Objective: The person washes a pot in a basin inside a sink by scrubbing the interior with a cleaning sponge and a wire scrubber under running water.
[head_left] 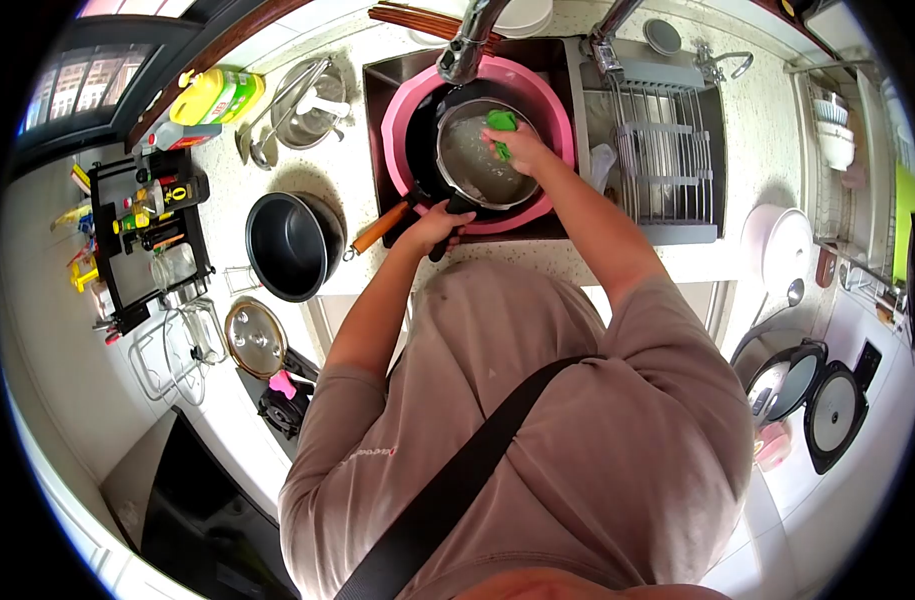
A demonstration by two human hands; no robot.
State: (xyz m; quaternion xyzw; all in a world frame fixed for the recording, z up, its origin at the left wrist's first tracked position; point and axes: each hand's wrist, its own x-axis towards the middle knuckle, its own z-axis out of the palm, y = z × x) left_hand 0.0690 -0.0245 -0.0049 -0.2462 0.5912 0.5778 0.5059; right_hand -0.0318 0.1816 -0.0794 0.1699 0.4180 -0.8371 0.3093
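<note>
A metal pot [462,150] with cloudy, bubbly liquid sits inside the pink basin [389,140] in the sink. Fingers of my left hand [439,225] are wrapped round the pot's black handle [459,203] at the near rim. My right hand [525,150] reaches into the pot, closed on a green scrubber [500,122], whose underside is hidden. Beneath the pot, a dark pan lies in the basin, and its wooden handle [382,228] sticks out over the near-left rim, beside my left hand. The faucet [464,55] hangs over the basin's far side.
A black pot [289,245] stands on the counter at left. Behind it are a strainer with ladles [307,110] and a yellow detergent bottle [217,97]. A wire dish rack [665,150] fills the right sink. Chopsticks [432,22] lie behind the basin.
</note>
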